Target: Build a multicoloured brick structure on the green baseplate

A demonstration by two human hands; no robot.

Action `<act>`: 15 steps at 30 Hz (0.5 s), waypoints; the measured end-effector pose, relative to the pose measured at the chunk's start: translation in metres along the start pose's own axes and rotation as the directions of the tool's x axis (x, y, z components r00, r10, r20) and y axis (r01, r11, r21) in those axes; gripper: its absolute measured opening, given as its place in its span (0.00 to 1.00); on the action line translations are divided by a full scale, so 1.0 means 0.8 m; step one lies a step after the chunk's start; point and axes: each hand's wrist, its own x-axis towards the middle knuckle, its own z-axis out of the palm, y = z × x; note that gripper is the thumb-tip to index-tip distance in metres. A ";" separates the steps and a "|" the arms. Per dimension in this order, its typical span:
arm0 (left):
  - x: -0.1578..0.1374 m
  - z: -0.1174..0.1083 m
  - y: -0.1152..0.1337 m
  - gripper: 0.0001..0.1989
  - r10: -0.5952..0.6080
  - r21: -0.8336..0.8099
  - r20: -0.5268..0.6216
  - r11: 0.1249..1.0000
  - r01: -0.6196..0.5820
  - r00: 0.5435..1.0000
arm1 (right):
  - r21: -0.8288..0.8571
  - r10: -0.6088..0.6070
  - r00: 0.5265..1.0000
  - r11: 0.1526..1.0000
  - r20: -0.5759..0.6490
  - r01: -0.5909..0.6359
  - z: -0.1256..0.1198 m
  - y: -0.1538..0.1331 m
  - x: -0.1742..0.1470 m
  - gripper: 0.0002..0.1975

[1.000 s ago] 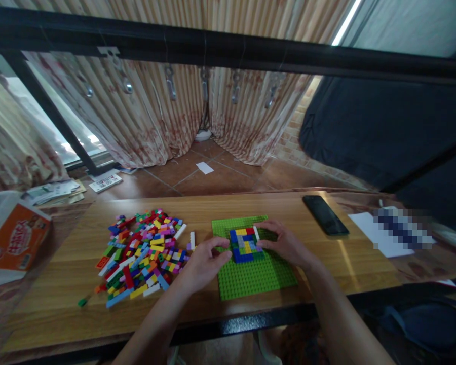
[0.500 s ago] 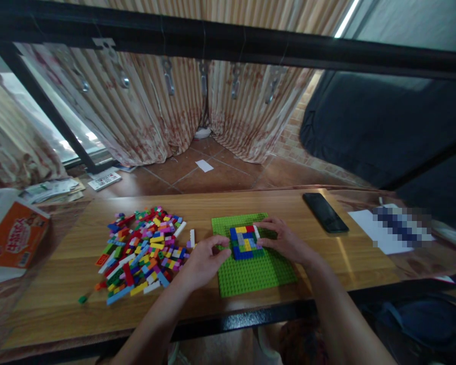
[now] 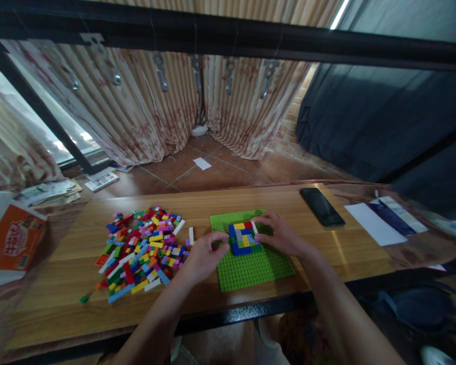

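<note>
A green baseplate (image 3: 258,276) lies on the table, bearing a small flat build of bricks (image 3: 243,250) in blue, yellow, red and grey. At the build's right edge is a white brick (image 3: 254,227), with the thumb and fingers of my right hand (image 3: 279,235) closed on its two ends. My left hand (image 3: 205,256) hovers by the build's left side, over the plate's edge. Its thumb and forefinger are curved with a gap between them, and I see nothing held there. Part of the plate is hidden under my right hand.
Left of the plate spreads a heap of loose coloured bricks (image 3: 148,248), with a white brick (image 3: 191,235) at its right. A black phone (image 3: 322,207) and white paper (image 3: 376,223) lie to the right. An orange-labelled tub (image 3: 15,238) stands at the far left.
The whole view has shifted slightly. My hands keep nearly the same places around the build, and the right fingers stay at the white brick.
</note>
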 end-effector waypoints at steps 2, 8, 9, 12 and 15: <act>0.000 0.000 0.000 0.11 -0.002 -0.001 -0.002 1.000 0.002 1.000 | -0.007 -0.007 1.000 1.000 -0.005 0.007 0.001 0.000 -0.001 0.21; 0.001 0.002 0.002 0.10 -0.004 -0.011 -0.008 1.000 0.004 1.000 | 0.027 -0.027 1.000 0.999 -0.005 0.028 0.003 0.005 -0.005 0.21; 0.001 0.002 0.002 0.10 -0.002 -0.010 -0.009 1.000 0.002 1.000 | 0.034 -0.028 1.000 0.999 -0.008 0.028 0.003 0.006 -0.005 0.21; 0.002 0.002 0.001 0.11 -0.007 0.009 -0.014 1.000 0.007 1.000 | 0.041 -0.009 0.999 0.999 -0.035 0.010 0.006 0.006 -0.005 0.22; 0.003 0.001 0.000 0.12 -0.007 0.032 -0.022 0.999 0.007 1.000 | 0.042 -0.002 0.999 0.999 -0.051 0.004 0.008 0.003 -0.006 0.22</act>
